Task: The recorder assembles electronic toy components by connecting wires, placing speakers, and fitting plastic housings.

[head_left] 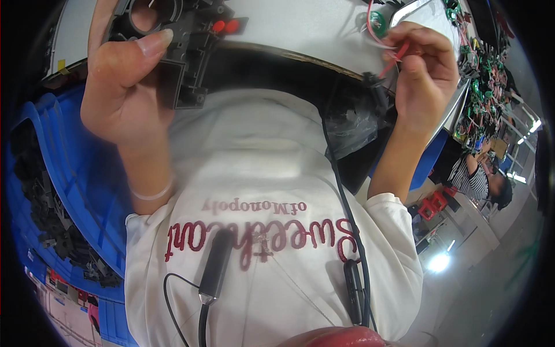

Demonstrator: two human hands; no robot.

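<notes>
At the upper left, my left hand [127, 81] grips a black plastic housing [186, 63] with a round opening and square compartments, its thumb along the top. Two red round-tipped parts [225, 26] show beside the housing, and I cannot tell whether they are fixed to it. My right hand [425, 75], at the upper right, is closed with thumb and fingers pinching a red wire [395, 59]. Close to those fingers are a small black part [374, 80], apparently at the wire's lower end, and a round green circuit board [378, 23].
A white worktop [295, 29] lies under both hands. On the left stands a blue bin [75, 173], with black plastic parts [40, 196] beside it. Many green boards with wires [483, 92] are heaped at the right. Farther off, a person in a striped top [471, 179] sits working.
</notes>
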